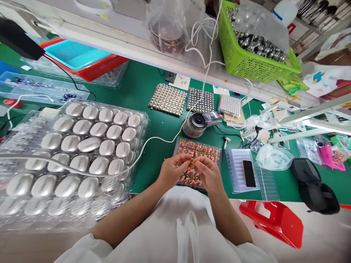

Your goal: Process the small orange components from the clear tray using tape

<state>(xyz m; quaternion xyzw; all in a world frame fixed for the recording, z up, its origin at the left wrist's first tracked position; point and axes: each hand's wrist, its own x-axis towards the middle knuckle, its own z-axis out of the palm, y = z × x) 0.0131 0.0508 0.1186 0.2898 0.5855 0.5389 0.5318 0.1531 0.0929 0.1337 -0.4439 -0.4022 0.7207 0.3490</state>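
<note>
My left hand (pixel 173 168) and my right hand (pixel 208 173) meet over a clear tray (pixel 216 143) filled with rows of small orange parts (pixel 186 146). Between both sets of pinched fingertips is a small orange part (pixel 193 162), like those in the tray; its exact kind is too small to make out. My fingers cover much of it. Just beyond the tray stands a round grey device with a black top (pixel 196 120). A small hammer-like tool (pixel 226 141) lies to the right of the tray.
Stacked trays of silver oval cases (pixel 98 166) fill the left side. A white cable (pixel 161 138) crosses the table. At the right lie a phone (pixel 248 173) on plastic trays and a black pouch (pixel 315 186). A green basket (pixel 257 69) stands on the overhead shelf.
</note>
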